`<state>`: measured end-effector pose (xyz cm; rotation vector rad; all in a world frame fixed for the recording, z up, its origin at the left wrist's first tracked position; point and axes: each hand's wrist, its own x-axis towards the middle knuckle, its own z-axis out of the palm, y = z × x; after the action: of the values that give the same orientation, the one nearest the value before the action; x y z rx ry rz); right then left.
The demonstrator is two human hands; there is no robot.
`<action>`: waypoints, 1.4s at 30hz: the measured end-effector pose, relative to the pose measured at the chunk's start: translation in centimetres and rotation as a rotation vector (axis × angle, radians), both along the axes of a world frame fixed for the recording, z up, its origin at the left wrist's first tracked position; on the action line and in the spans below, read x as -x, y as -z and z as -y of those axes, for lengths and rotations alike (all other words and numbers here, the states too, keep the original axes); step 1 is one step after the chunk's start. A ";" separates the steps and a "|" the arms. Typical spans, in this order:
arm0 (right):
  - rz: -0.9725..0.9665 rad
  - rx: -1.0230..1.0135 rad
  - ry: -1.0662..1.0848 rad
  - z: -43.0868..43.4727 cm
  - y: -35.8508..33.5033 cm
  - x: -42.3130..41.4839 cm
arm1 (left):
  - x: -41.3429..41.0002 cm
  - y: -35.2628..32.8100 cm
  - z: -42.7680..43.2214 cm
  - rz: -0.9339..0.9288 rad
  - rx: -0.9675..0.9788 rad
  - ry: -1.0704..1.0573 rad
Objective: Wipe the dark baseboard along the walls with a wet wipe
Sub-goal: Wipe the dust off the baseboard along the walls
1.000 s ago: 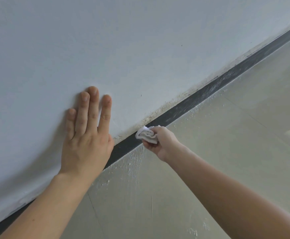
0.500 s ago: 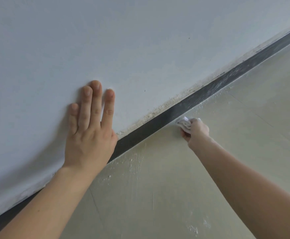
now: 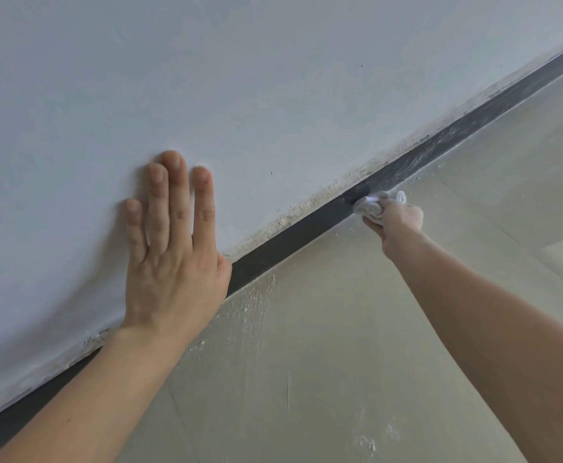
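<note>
Right hand (image 3: 398,222): gripping the wet wipe (image 3: 372,207), pressing it along the baseboard (image 3: 290,238) to clean.
Left hand (image 3: 173,259): lying flat, fingers straight, bracing on the wall (image 3: 273,78).

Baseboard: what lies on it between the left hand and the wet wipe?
In the head view, only bare dark baseboard runs from the left hand to the wet wipe; pale crumbs line its upper edge.

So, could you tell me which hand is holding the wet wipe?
The right hand, gripping the crumpled wet wipe against the dark baseboard; the left hand rests flat on the wall, holding nothing.
</note>
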<state>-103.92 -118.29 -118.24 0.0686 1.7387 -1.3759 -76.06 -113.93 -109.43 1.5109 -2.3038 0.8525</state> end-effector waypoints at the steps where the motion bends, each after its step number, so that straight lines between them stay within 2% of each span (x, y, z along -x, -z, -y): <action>1: -0.004 -0.015 -0.009 -0.6 -0.5 0.1 | 0.5 -0.1 -0.1 -0.016 -0.007 0.016; 4: 0.048 -0.040 -0.097 -3.5 -1.8 -0.7 | 2.7 -0.4 0.0 0.000 -0.036 0.111; 6: 0.093 -0.036 -0.208 -5.8 -3.1 -1.4 | 4.3 -0.3 0.4 0.087 -0.010 0.185; 11: 0.023 -0.072 -0.452 -9.5 -6.3 -0.3 | 7.7 -1.6 2.7 0.318 0.033 0.245; 17: -0.020 -0.130 -0.522 -8.1 -10.0 2.7 | 10.8 -6.0 4.6 0.434 0.098 0.308; 23: 0.022 -0.193 -0.607 -5.0 -13.9 4.7 | 13.2 -11.4 5.7 0.503 0.098 0.285; 27: 0.121 -0.217 -0.611 -4.7 -15.3 5.8 | 15.0 -14.3 5.6 0.570 0.045 0.217; 35: 0.128 -0.194 -0.631 -3.7 -13.3 5.8 | 16.4 -14.0 5.8 0.489 -0.018 0.177; 42: -0.013 -0.209 -0.770 -0.3 -11.4 5.2 | 16.7 -10.3 7.6 0.444 0.102 0.200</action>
<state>-109.15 -117.96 -106.84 -0.4514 1.6531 -0.6307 -92.74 -121.57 -99.17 1.1084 -2.6064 1.3327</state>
